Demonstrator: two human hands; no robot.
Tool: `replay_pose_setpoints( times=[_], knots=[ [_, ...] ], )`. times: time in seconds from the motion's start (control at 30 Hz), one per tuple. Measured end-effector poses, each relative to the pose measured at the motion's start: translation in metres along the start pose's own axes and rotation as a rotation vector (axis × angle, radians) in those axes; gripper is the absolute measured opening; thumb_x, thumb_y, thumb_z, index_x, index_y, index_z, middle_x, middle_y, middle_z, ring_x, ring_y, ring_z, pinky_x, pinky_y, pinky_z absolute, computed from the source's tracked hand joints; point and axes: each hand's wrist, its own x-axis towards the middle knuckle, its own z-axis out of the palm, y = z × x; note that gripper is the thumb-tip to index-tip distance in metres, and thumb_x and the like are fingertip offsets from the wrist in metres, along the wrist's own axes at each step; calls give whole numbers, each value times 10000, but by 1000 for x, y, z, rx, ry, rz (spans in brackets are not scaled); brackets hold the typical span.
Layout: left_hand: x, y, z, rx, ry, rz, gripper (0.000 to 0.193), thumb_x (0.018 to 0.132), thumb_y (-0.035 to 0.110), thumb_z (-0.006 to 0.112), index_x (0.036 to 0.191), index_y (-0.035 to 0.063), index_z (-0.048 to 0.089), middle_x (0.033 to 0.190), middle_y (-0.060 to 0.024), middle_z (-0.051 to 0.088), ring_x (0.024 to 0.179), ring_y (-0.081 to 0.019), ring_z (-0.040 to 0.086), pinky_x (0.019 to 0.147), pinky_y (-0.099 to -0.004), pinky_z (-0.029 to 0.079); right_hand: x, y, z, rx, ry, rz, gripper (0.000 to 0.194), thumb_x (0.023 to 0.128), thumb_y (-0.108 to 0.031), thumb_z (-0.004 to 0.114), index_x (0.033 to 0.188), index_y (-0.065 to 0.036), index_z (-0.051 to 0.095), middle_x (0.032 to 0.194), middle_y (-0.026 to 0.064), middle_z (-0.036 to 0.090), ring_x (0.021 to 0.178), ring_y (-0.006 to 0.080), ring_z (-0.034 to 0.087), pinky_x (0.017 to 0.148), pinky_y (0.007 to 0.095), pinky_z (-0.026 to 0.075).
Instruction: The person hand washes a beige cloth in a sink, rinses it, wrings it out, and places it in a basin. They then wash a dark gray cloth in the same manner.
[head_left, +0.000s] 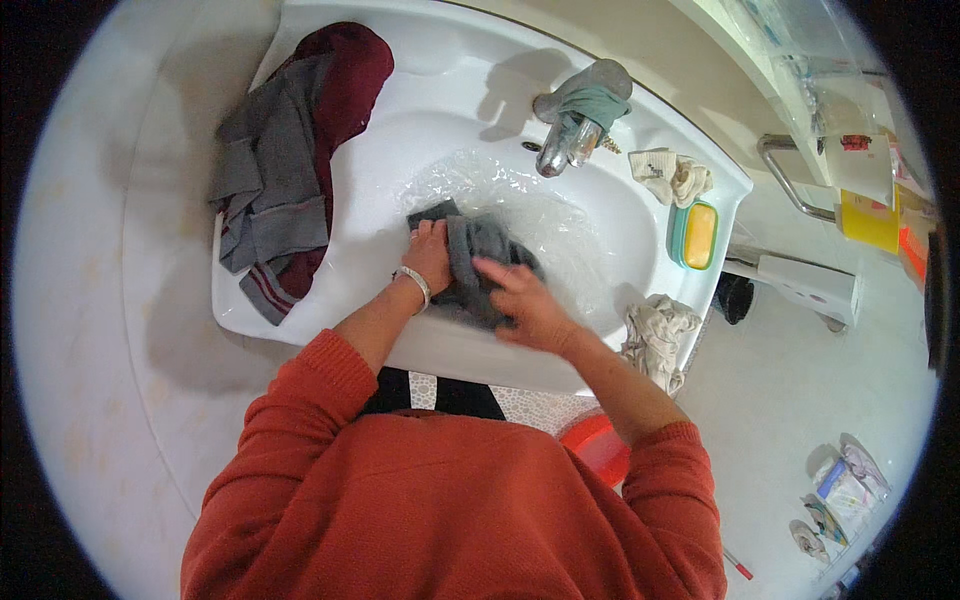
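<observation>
A wet dark grey cloth (480, 244) lies in the white washbasin (360, 217), at the near side of the bowl, with clear water beyond it. My left hand (430, 259) presses on the cloth's left part, fingers over its edge; a bracelet circles that wrist. Over the right part of the cloth is my right hand (529, 304), slightly blurred, its index finger extended and the other fingers curled. Whether it grips any fabric cannot be told. The metal faucet (559, 146), with a green cloth (592, 105) wrapped round it, stands at the back of the basin.
A grey and maroon garment (277, 165) drapes over the basin's left rim. On the right rim are white socks (670, 176), yellow soap (700, 236) in a green dish and a crumpled pale cloth (660, 337). A red basin (600, 448) sits below, and a metal rail (791, 180) is at right.
</observation>
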Motion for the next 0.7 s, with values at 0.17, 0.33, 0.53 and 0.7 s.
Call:
replay_pose_setpoints(
  times=[0.17, 0.33, 0.53, 0.7],
  knots=[
    [16, -23, 10, 83, -89, 78, 802, 676, 37, 695, 1351, 49, 261, 1254, -211, 424, 1127, -389, 498, 914, -442, 455, 23, -16, 28, 116, 147, 165, 295, 622, -199, 726, 779, -38, 535, 1084, 145, 576, 994, 352, 513, 888, 440, 411],
    [32, -16, -3, 143, -97, -6, 490, 785, 276, 611, 1197, 57, 461, 1127, -189, 587, 971, -390, 602, 825, -454, 491, 71, 7, 67, 10, 469, 689, 337, 669, -297, 687, 844, -17, 618, 896, 159, 627, 886, 358, 575, 787, 439, 470],
    [39, 2, -8, 172, -131, -170, 287, 851, 191, 485, 1096, 57, 548, 979, -202, 649, 948, -369, 624, 803, -469, 503, 106, 47, 38, 28, 293, 964, 367, 730, -412, 619, 841, -64, 644, 840, 167, 652, 818, 364, 626, 725, 444, 501],
    [42, 8, -9, 226, -125, -164, 231, 868, 194, 466, 1020, 55, 572, 924, -196, 665, 889, -368, 646, 772, -479, 509, 132, 72, 30, -157, 319, 1011, 404, 762, -456, 586, 897, -84, 668, 857, 168, 668, 833, 338, 648, 725, 439, 509]
  ],
)
